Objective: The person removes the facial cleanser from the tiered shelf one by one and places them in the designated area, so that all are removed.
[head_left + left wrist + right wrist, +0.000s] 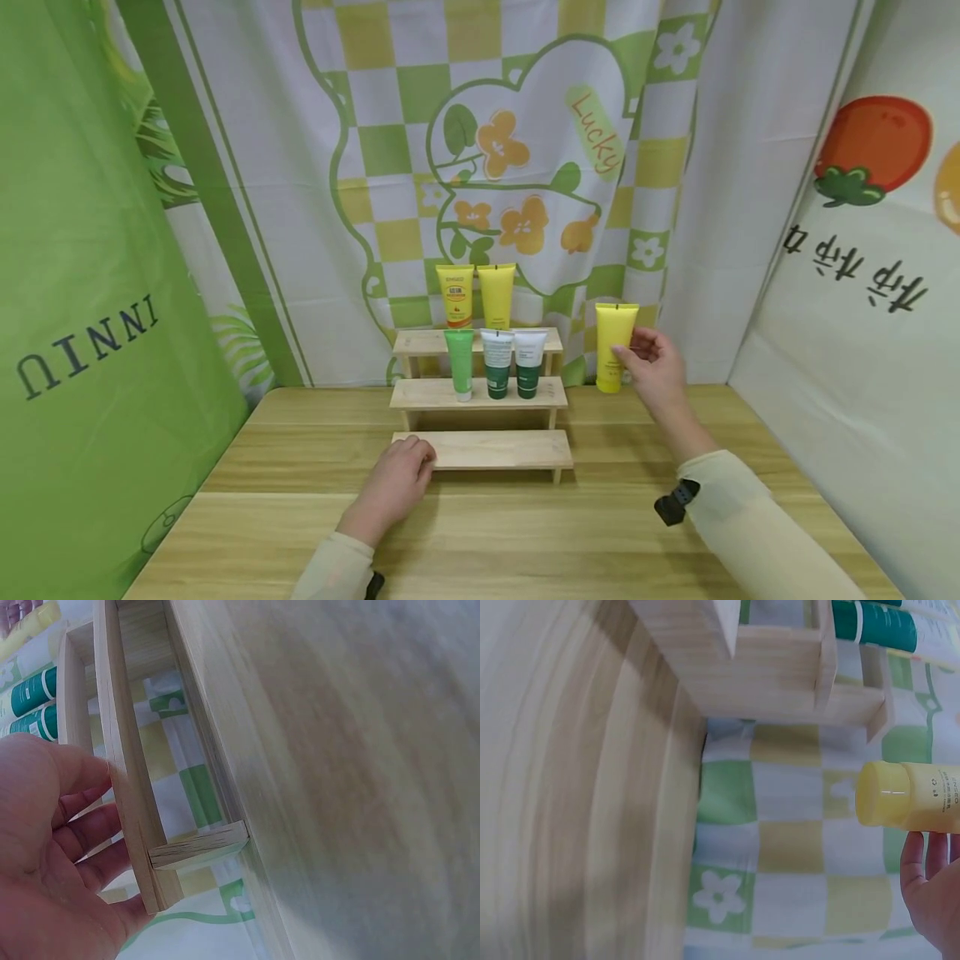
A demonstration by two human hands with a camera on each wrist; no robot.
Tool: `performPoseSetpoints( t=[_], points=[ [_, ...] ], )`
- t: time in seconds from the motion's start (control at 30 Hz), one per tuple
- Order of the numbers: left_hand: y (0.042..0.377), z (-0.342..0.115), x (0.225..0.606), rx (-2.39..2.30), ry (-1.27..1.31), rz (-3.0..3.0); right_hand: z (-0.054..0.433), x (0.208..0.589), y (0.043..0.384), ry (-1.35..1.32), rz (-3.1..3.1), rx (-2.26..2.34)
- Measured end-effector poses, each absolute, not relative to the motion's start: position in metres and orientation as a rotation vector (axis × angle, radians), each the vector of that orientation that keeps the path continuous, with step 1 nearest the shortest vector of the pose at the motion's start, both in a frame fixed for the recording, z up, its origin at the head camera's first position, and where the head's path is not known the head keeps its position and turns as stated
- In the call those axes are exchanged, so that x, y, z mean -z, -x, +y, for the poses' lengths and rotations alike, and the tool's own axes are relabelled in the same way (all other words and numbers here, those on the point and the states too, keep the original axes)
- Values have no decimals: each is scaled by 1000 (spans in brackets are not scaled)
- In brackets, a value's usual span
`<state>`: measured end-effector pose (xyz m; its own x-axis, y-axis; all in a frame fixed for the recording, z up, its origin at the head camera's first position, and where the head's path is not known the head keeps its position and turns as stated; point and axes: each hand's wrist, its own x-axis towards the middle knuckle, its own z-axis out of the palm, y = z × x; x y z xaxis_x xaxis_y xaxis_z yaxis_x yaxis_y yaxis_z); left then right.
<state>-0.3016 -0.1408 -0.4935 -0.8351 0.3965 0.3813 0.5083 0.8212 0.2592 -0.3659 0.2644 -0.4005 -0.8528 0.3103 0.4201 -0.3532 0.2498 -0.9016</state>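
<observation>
Two yellow tubes (455, 292) are standing on the top step of a three-step wooden rack (480, 406), with a green tube (461, 365) and two white-and-green tubes (498, 367) standing on the middle step. The left hand (397, 475) is gripping the bottom step's left end. Right of the rack, the right hand (655, 371) is pinching a third yellow tube (613, 337) above the tabletop (570, 542). That tube is pointing cap down, its long axis running nearly vertical. Patterned curtains (420, 92) are hanging behind the wood-grained surface and along both sides.
</observation>
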Motion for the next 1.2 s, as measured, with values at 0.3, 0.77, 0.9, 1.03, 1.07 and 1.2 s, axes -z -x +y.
performPoseSetpoints(
  t=[0.3,0.77,0.9,1.03,1.07,1.2],
  points=[
    [302,-139,495,498,689,-2687,293,413,362,27,-2006,-1600],
    [301,-142,491,508,667,-2703,337,421,349,145,-2224,-1456],
    [302,-142,493,492,670,-2701,349,426,347,165,-2256,-1406],
    [302,-142,494,497,678,-2687,355,428,346,181,-2293,-1357],
    [302,-141,494,501,678,-2684,357,428,346,190,-2307,-1347],
    [303,-141,494,505,676,-2680,362,433,345,236,-2374,-1302]
  ],
)
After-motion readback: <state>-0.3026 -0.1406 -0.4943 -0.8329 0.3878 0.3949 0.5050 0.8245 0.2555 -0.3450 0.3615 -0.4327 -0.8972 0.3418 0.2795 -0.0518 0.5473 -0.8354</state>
